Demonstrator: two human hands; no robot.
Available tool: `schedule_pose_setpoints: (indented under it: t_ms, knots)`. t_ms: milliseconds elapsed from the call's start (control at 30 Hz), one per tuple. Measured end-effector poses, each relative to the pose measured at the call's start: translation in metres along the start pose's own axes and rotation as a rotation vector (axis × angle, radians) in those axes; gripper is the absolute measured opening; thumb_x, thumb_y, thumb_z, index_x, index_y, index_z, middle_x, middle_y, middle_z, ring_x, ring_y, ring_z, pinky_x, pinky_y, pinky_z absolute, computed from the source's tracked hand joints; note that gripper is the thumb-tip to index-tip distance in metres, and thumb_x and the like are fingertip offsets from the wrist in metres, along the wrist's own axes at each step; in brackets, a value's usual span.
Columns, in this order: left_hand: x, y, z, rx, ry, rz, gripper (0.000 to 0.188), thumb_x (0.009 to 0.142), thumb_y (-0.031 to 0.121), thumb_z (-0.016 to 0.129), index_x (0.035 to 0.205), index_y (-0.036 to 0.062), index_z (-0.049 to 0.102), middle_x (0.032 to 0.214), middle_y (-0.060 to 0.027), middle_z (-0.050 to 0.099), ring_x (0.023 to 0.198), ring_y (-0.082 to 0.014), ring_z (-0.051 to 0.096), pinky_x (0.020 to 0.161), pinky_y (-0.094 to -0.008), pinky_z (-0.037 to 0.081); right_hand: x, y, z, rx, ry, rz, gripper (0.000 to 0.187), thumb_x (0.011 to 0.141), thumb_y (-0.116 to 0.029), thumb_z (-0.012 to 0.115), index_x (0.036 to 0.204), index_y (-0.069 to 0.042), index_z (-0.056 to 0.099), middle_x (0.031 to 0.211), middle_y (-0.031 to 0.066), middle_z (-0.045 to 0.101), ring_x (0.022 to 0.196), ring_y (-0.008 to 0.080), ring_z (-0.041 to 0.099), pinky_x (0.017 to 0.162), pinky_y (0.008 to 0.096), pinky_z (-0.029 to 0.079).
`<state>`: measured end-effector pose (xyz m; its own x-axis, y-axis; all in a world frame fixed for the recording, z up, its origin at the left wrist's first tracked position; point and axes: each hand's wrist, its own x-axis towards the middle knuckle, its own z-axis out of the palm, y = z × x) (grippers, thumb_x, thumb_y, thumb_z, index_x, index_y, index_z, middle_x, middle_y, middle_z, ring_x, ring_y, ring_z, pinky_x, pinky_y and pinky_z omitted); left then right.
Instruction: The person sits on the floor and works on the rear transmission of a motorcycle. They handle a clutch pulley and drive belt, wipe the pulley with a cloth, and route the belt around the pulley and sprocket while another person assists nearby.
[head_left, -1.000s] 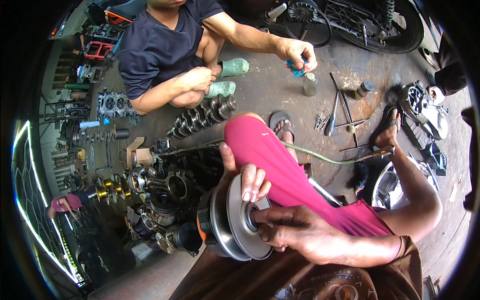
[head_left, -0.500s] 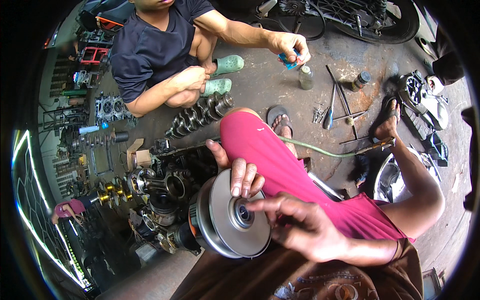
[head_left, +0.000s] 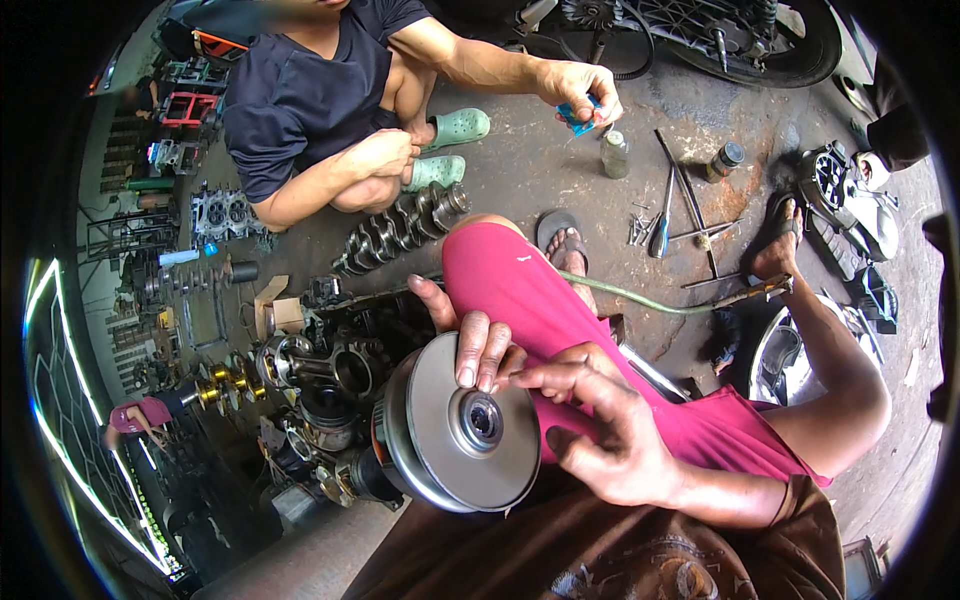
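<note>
A round grey metal pulley (head_left: 455,440), two discs with a ringed hub in the middle, is held up in front of my lap. My left hand (head_left: 480,350) grips it from behind, fingers lapping over the upper rim onto the face near the hub; the rest of that hand is hidden behind the discs. To the right of the pulley is my right hand (head_left: 620,435), holding nothing. Its index finger points toward my left fingertips, its thumb stands apart, and the other fingers are partly curled.
Beside my left lie greasy engine parts (head_left: 330,390) and a crankshaft (head_left: 405,230). A co-worker (head_left: 310,120) squats opposite, a blue packet (head_left: 580,115) in one hand. On the floor are a screwdriver (head_left: 662,228), a glass bottle (head_left: 614,156), a jar (head_left: 725,160) and a green hose (head_left: 660,303).
My right index finger has drawn back from the hub, up and to the right, and the hub's centre now shows fully. The pulley has shifted slightly left and up.
</note>
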<state>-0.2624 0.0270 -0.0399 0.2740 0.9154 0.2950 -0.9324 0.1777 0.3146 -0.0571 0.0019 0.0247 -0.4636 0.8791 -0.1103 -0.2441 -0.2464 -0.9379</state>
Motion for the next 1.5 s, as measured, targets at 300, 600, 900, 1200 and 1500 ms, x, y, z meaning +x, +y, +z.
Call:
schedule_pose_setpoints:
  t_ms: [300,600,900,1200,1500]
  knots:
    - [0.001,0.004,0.017,0.001,0.134,-0.037,0.065,0.099,0.025,0.062,0.156,0.0336,0.032,0.088,-0.0015,0.057,0.083,-0.0163,0.055,0.081,-0.0312,0.046,0.010,0.002,-0.009,-0.531,-0.169,-0.522,0.053,0.068,-0.014,0.072,0.122,-0.012,0.068,0.116,0.0109,0.051,0.107,0.0305,0.049,0.090,0.0441,0.040]
    - [0.015,0.005,-0.008,-0.122,-0.069,0.039,0.068,0.097,0.003,0.058,0.157,0.0150,0.030,0.091,-0.0100,0.057,0.072,-0.0195,0.056,0.067,-0.0340,0.052,-0.030,0.142,-0.236,-0.375,0.804,0.582,0.025,0.090,-0.014,0.061,0.111,-0.003,0.068,0.093,0.0076,0.069,0.090,0.0174,0.064,0.075,0.0308,0.050]
    - [0.011,0.000,0.005,-0.205,0.148,0.104,0.058,0.104,0.009,0.047,0.157,0.0250,0.031,0.091,-0.0082,0.060,0.076,-0.0209,0.059,0.075,-0.0357,0.052,-0.171,0.428,-0.352,-1.883,0.443,0.530,0.043,0.104,-0.031,0.038,0.128,-0.003,0.058,0.128,0.0153,0.053,0.114,0.0281,0.053,0.094,0.0442,0.044]
    - [0.033,0.003,-0.019,-0.198,-0.234,-0.049,0.077,0.097,0.022,0.067,0.158,0.0388,0.024,0.108,-0.0061,0.061,0.099,-0.0183,0.061,0.081,-0.0314,0.049,-0.181,0.410,-0.374,-1.718,-0.136,0.510,0.020,0.098,-0.020,0.054,0.114,-0.009,0.061,0.102,0.0112,0.059,0.086,0.0286,0.061,0.071,0.0433,0.049]
    - [0.012,0.000,0.011,-0.216,0.056,0.030,0.067,0.095,0.025,0.069,0.154,0.0292,0.038,0.096,-0.0048,0.058,0.089,-0.0171,0.056,0.079,-0.0311,0.047,-0.086,0.291,-0.278,-0.944,0.327,0.495,0.048,0.100,-0.044,0.054,0.118,-0.001,0.066,0.096,0.0273,0.068,0.087,0.0402,0.069,0.071,0.0458,0.053]
